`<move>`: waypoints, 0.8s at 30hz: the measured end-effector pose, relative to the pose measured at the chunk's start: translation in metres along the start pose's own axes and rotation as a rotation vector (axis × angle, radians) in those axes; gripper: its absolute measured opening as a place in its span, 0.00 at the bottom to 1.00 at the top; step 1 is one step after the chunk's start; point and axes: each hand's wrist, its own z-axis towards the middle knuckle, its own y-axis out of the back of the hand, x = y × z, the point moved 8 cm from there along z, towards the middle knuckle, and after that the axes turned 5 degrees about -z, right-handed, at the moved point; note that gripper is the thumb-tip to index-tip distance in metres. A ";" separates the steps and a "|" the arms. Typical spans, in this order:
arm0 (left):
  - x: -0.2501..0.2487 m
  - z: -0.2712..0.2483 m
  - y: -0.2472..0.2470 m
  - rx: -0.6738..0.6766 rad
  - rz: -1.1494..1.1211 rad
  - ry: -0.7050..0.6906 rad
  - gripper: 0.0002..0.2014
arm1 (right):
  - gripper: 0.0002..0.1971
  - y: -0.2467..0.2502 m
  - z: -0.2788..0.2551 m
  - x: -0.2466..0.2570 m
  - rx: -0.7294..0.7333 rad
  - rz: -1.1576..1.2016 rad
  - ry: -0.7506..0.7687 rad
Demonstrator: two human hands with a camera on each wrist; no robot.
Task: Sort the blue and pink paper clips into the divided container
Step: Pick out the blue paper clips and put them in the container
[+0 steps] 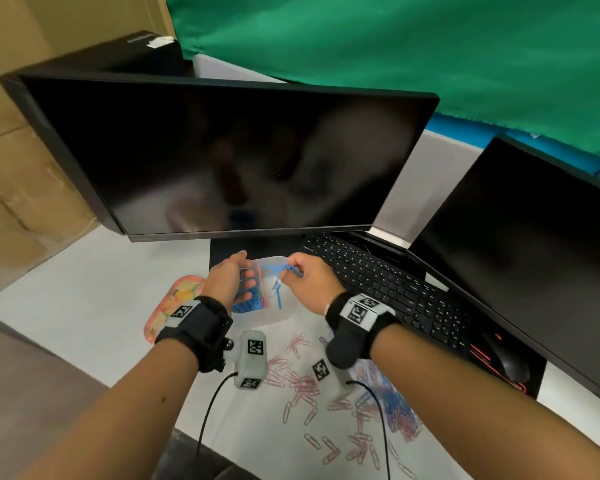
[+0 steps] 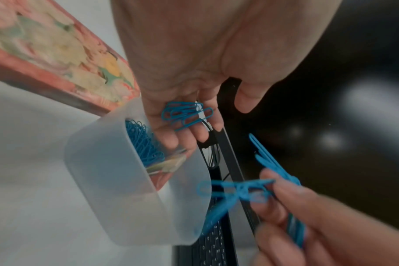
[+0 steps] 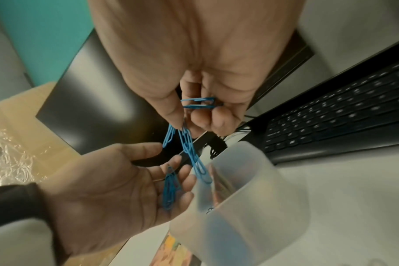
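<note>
A translucent divided container (image 1: pixel 278 317) stands on the white table in front of the monitor. Its left compartment holds a heap of blue clips (image 2: pixel 143 144). My left hand (image 1: pixel 229 282) hovers over that compartment, cupped, with several blue clips (image 2: pixel 187 115) lying loose on its fingers. My right hand (image 1: pixel 307 282) is just right of it. It pinches a dangling chain of blue clips (image 3: pixel 191 149) between thumb and forefinger above the container rim (image 3: pixel 251 198), with more clips in its curled fingers. Loose pink clips (image 1: pixel 298 375) and a mixed pile (image 1: pixel 392 400) lie nearer me.
A flower-patterned tray (image 1: pixel 174 303) lies left of the container. A dark monitor (image 1: pixel 222 150) stands close behind it. To the right are a black keyboard (image 1: pixel 388 285), a mouse (image 1: pixel 510 362) and a second monitor (image 1: pixel 534 254). Wrist-camera cables trail over the near table.
</note>
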 end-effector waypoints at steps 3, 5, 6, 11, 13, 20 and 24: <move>-0.004 0.011 0.007 -0.031 0.097 -0.015 0.14 | 0.04 -0.020 0.016 0.018 0.023 -0.065 -0.022; -0.009 0.014 0.011 -0.037 0.161 -0.029 0.16 | 0.05 -0.032 0.022 0.023 0.043 -0.110 -0.052; -0.010 0.013 0.013 -0.033 0.189 -0.030 0.17 | 0.05 -0.037 0.023 0.024 0.056 -0.138 -0.064; -0.014 0.011 0.016 -0.020 0.289 -0.070 0.17 | 0.12 -0.059 0.031 0.020 0.123 -0.186 -0.156; -0.016 0.012 0.018 -0.014 0.229 -0.067 0.16 | 0.14 -0.060 0.033 0.018 0.132 -0.176 -0.184; -0.023 0.010 0.008 -0.032 0.264 -0.154 0.09 | 0.13 -0.025 0.028 -0.003 0.072 -0.019 -0.211; -0.022 -0.009 -0.032 0.112 0.379 -0.321 0.08 | 0.15 0.028 0.000 -0.058 -0.007 -0.020 -0.298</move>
